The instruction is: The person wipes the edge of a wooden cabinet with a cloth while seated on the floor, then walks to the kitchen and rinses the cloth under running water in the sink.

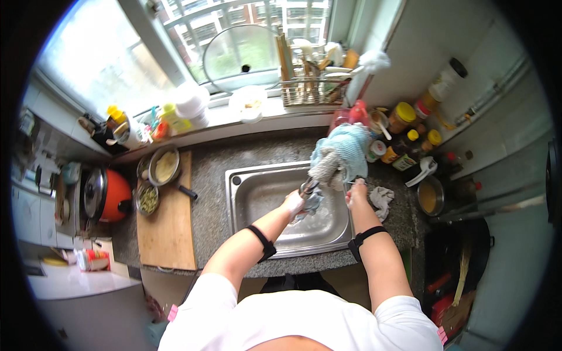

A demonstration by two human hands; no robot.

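My left hand [295, 203], wet with what looks like white foam, is over the right part of a steel sink [254, 210]. Against its fingers are a dark metallic object [308, 187] and a crumpled blue-grey piece [312, 202], perhaps cloth; the grip is partly hidden. My right hand [358, 193] has curled fingers at the sink's right rim, touching or close to a small dark part below the hanging cloths. A light blue cloth [347, 142] and a grey cloth [327, 166] drape over something at the sink's back right corner, hiding it.
At left are a wooden cutting board [167, 237], bowls of food [164, 166] and an orange rice cooker [115, 195]. Bottles and jars [401, 116] crowd the right corner. A white rag [381, 202] lies right of the sink, near a metal pot [430, 196] and a dark wok [456, 254].
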